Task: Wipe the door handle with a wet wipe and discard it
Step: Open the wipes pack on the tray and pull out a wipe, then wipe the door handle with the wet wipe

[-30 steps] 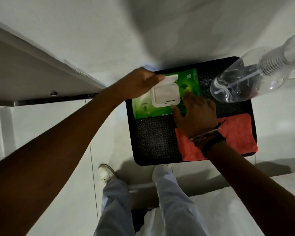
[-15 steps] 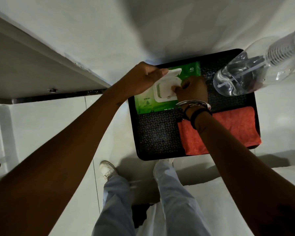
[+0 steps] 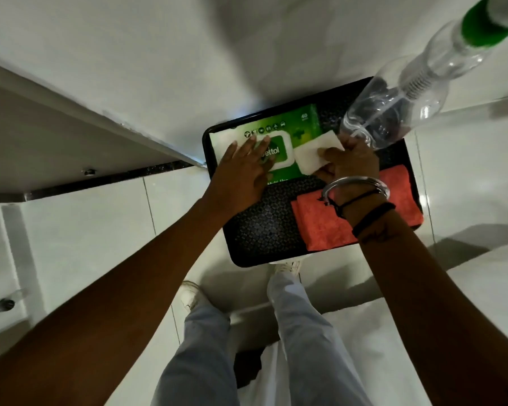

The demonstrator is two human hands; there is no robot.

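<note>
While left hand (image 3: 241, 168) presses one pack (image 3: 302, 133), right hand (image 3: 349, 162) pinches one wipe (image 3: 308, 156).

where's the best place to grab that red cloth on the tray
Probably the red cloth's near-left corner, reached from the tray's bare middle. It lies folded flat; the right hand, pinching the wet wipe, crosses its far edge.
</note>
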